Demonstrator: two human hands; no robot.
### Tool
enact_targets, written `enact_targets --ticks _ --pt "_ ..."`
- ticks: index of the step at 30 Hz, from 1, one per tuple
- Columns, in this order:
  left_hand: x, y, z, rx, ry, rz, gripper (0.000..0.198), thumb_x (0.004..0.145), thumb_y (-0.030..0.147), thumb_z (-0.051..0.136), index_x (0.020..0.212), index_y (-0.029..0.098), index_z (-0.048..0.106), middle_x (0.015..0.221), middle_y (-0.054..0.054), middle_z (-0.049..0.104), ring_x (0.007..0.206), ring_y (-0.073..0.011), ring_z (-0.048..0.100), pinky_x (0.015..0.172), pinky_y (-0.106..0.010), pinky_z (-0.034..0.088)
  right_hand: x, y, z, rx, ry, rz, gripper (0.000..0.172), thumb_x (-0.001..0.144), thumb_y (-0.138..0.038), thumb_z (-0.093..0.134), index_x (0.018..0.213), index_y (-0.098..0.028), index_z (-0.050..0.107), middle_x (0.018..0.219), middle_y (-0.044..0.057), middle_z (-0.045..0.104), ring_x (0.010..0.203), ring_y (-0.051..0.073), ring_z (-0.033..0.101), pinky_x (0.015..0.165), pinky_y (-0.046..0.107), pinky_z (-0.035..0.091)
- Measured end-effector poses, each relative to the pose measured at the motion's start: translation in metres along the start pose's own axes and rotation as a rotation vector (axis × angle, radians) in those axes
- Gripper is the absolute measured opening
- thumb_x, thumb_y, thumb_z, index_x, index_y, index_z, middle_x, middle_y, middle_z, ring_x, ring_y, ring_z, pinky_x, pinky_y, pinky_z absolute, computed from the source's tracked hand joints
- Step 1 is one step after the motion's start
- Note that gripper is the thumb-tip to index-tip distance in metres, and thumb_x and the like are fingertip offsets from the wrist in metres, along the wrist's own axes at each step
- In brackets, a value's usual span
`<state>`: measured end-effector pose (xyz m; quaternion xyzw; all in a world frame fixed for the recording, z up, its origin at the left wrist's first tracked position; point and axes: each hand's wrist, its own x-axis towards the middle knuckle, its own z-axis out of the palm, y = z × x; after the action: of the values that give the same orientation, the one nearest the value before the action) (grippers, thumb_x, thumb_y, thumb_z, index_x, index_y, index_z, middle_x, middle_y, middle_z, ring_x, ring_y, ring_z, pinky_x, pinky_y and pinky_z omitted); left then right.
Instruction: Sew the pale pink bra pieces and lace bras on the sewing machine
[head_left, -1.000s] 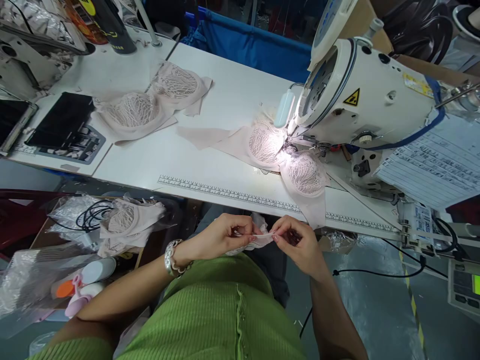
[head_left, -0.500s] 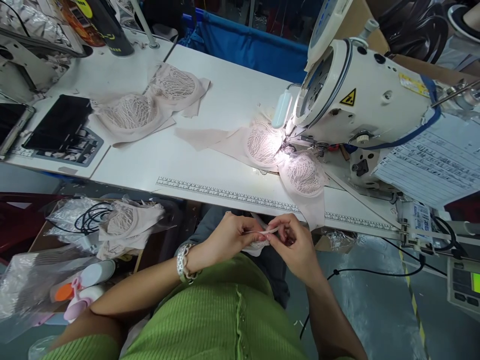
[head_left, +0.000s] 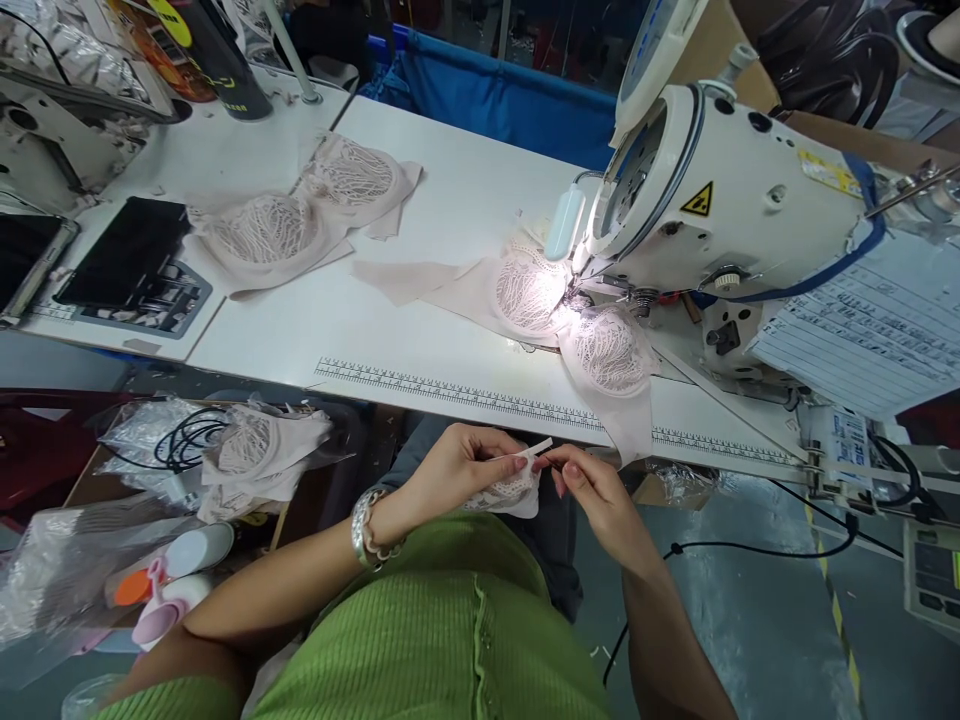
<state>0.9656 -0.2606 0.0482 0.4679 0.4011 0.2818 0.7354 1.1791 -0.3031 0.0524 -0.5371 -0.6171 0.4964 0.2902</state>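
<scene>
In my lap, just below the table's front edge, my left hand (head_left: 466,468) pinches a pale pink lace bra (head_left: 517,492) between thumb and fingers. A narrow pale strip end (head_left: 541,446) sticks up past its fingertips. My right hand (head_left: 594,492) is closed in a pinch at the bra's right edge; whatever lies between its fingertips is too small to make out. Another lace bra (head_left: 609,350) lies under the lit needle area of the sewing machine (head_left: 697,190), with one wing spread to the left. Part of the bra in my hands is hidden by my left hand.
More bras (head_left: 262,235) lie at the table's left, beside a black phone (head_left: 124,250). A printed ruler (head_left: 450,392) runs along the table's front edge. An open box (head_left: 281,520) with a bra and plastic bags stands low at left. A cable (head_left: 750,542) hangs at right.
The strip that was held between both hands now points up from my left fingertips. My right hand has shifted slightly right and lower, and more of the lace shows.
</scene>
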Motion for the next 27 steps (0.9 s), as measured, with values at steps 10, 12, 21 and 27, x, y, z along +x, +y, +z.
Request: enact_targets --ticks 10,12,21,27 --pt "-0.001 -0.001 0.004 0.119 0.013 0.071 0.025 0.081 0.036 0.070 0.072 0.013 0.074 0.069 -0.004 0.068 0.059 -0.0102 0.052 0.054 -0.019 0.039 0.010 -0.009 0.017 0.214 0.024 0.039 0.029 0.094 -0.049 0.060 0.084 -0.023 0.051 0.068 -0.004 0.055 0.061 0.012 0.053 0.057 0.024 0.042" --pt "-0.002 0.000 0.005 0.116 0.009 0.072 0.025 0.081 0.035 0.069 0.070 0.013 0.073 0.066 -0.002 0.065 0.058 -0.0089 0.049 0.052 -0.019 0.037 0.012 -0.010 0.017 0.230 0.018 0.042 0.029 0.094 -0.048 0.060 0.083 -0.023 0.052 0.067 -0.004 0.054 0.060 0.012 0.051 0.056 0.024 0.041" --pt "-0.004 0.000 0.003 0.095 0.019 0.065 0.024 0.082 0.035 0.070 0.074 0.012 0.076 0.068 -0.003 0.067 0.059 -0.0092 0.051 0.053 -0.018 0.038 0.013 -0.005 0.025 0.348 0.079 0.084 0.032 0.091 -0.051 0.065 0.081 -0.022 0.055 0.062 -0.006 0.048 0.054 0.010 0.043 0.052 0.022 0.036" --pt "-0.004 0.000 0.000 0.038 0.099 0.065 0.023 0.080 0.036 0.074 0.080 0.014 0.079 0.076 -0.006 0.074 0.065 -0.0112 0.059 0.058 -0.018 0.044 0.008 0.010 0.021 0.370 0.174 0.014 0.047 0.093 -0.070 0.048 0.094 -0.024 0.057 0.059 -0.008 0.034 0.050 0.010 0.028 0.049 0.024 0.024"
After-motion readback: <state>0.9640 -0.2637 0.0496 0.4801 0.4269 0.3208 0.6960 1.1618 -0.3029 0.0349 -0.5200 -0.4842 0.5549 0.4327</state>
